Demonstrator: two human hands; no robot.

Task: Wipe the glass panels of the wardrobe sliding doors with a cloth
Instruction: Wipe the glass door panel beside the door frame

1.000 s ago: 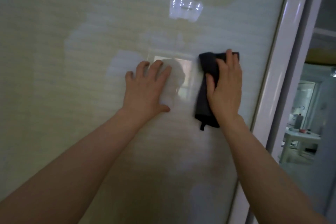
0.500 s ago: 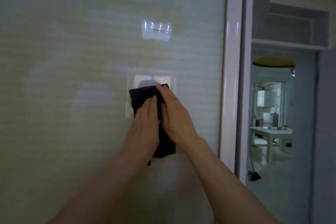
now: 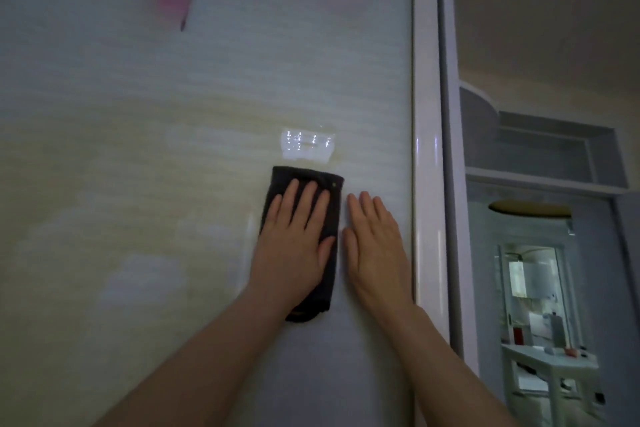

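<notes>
Cloth [image 3: 333, 218], dark, folded to a strip, lies flat on the glass panel [image 3: 173, 166] just left of the door frame [image 3: 426, 184], long axis running up-down, top edge just under a bright light reflection [image 3: 306, 146] on the glass. Left hand [image 3: 294, 246] lies on the cloth, palm down, fingers spread and straight, pressing it to the glass, not pinching it; cloth shows above the fingertips, along the thumb side and below the wrist. Right hand [image 3: 375, 246] is empty, flat and open on bare glass between cloth and frame, thumb side just beside the cloth's right edge, can't tell if touching. So the cloth is under the left hand, to the left of the right hand; left hand is the one placed to drive the wipe. Frame is close on the right, so likely room to sweep is leftward, up or down, with most of the panel lying left of the cloth. Dim light; streaks or dirt on the glass are hard to make out. Pink patch upper left of the cloth looks like a reflection, unsure. Panel cut off on top, left and bottom; how much is already wiped can't be judged. Right of the frame, a doorway [image 3: 530, 288] to another room.
</notes>
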